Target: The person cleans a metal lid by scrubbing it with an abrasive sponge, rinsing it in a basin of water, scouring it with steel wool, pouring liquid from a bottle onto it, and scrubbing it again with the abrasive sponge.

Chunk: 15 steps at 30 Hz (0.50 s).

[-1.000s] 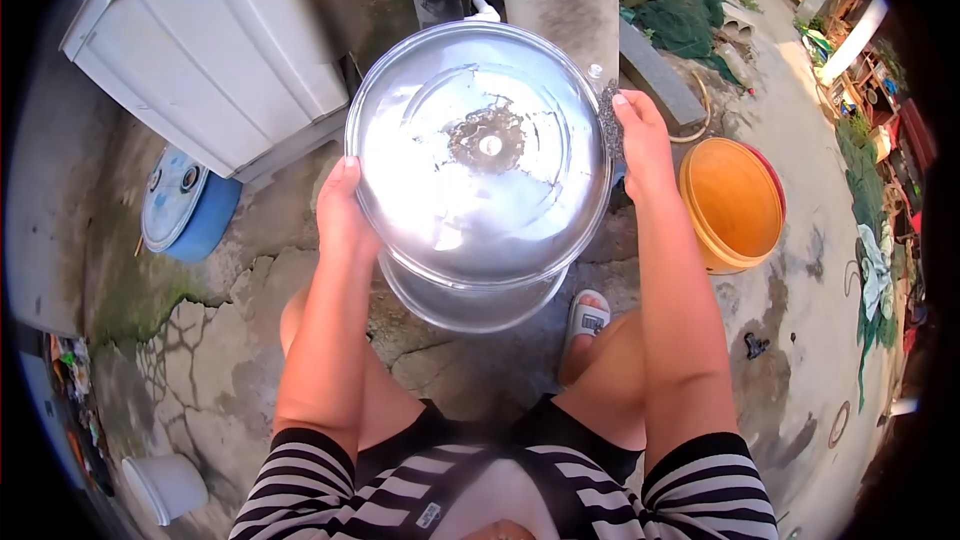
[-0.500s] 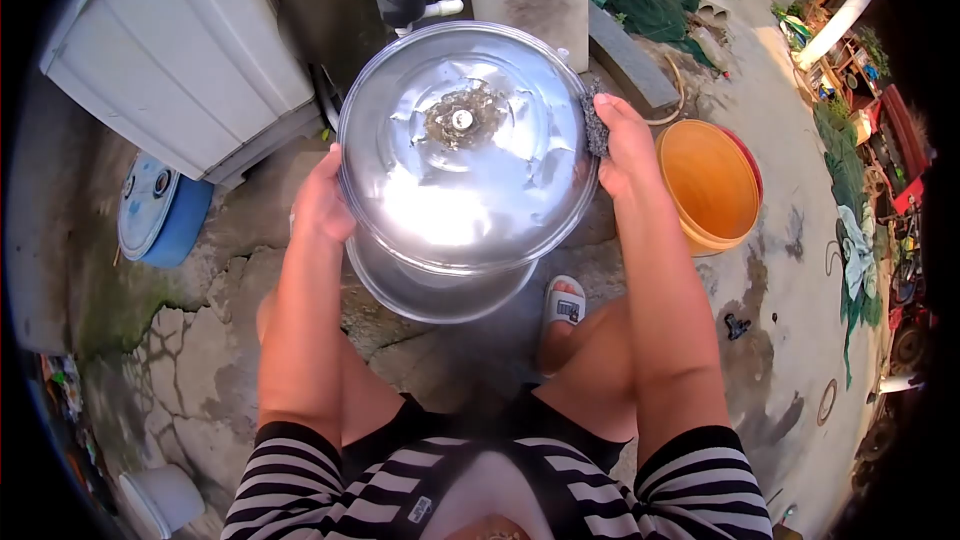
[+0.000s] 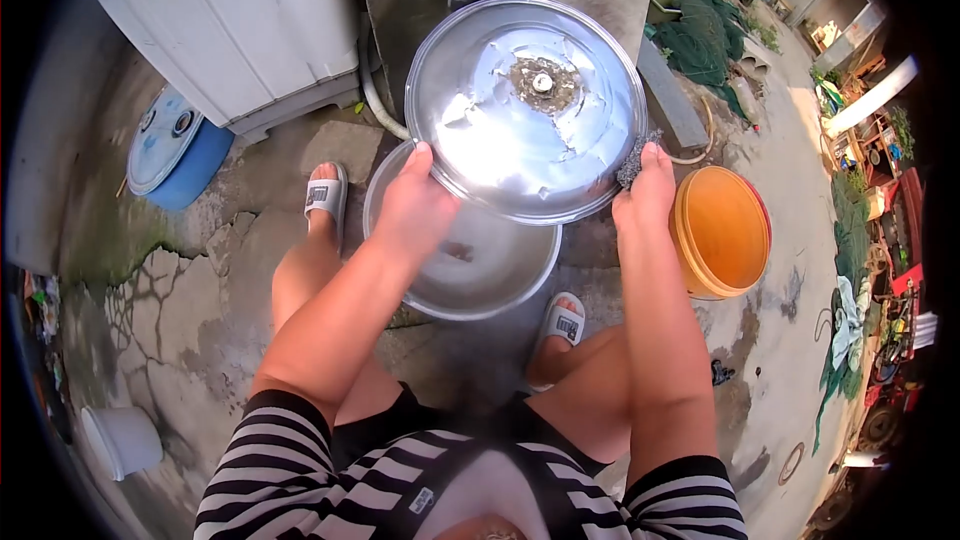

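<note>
A round, shiny metal pot lid (image 3: 590, 155) is held up in front of me, its dented face showing a brownish, grimy patch round a small white centre piece. My left hand (image 3: 415, 208) is closed on the lid's near left rim, thumb on top, slightly blurred. At the right rim, my right hand (image 3: 648, 185) grips the lid and presses a grey steel wool scrubber (image 3: 634, 162) against its edge. Below the lid, on the ground, stands a wide metal basin (image 3: 485, 285), partly hidden by the lid and my left hand.
An orange bucket (image 3: 722, 230) stands to the right. Left are a white cabinet-like box (image 3: 235, 30), a blue tub with a lid (image 3: 190, 165) and a white bucket (image 3: 125, 442). Green netting (image 3: 700, 35) lies at the back right. The concrete ground (image 3: 180, 315) is cracked.
My left hand has shifted from the lid's left side to its near left rim. The lid sits further up and right in view, uncovering more of the basin. The whole view has shifted too.
</note>
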### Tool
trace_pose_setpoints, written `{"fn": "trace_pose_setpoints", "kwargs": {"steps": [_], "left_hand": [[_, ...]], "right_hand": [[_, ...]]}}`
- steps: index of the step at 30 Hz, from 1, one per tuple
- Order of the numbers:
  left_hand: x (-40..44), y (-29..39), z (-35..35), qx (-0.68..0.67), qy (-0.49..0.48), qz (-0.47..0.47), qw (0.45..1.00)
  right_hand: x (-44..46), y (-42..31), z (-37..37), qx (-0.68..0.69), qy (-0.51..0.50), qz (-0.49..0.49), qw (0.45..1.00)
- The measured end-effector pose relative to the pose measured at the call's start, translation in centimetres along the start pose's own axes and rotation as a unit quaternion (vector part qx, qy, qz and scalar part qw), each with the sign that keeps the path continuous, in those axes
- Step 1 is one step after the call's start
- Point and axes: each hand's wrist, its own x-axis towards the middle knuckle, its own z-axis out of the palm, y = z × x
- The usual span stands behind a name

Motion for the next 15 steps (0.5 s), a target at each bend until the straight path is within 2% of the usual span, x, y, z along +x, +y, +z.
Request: {"fn": "trace_pose_setpoints", "kwargs": {"steps": [7, 10, 15], "left_hand": [[0.4, 1.9, 0.4, 0.072, -0.024, 0.002, 0.997], [0.4, 2.4, -0.4, 0.163, -0.048, 0.002, 0.985], [0.1, 2.8, -0.1, 0.233, 0.007, 0.015, 0.972]], "right_hand": [[0.0, -0.8, -0.2, -0.002, -0.016, 0.045, 0.999], [0.1, -0.9, -0.2, -0.001, -0.017, 0.052, 0.999], [-1.0, -1.7, 0.3, -0.002, -0.018, 0.060, 0.998]]}}
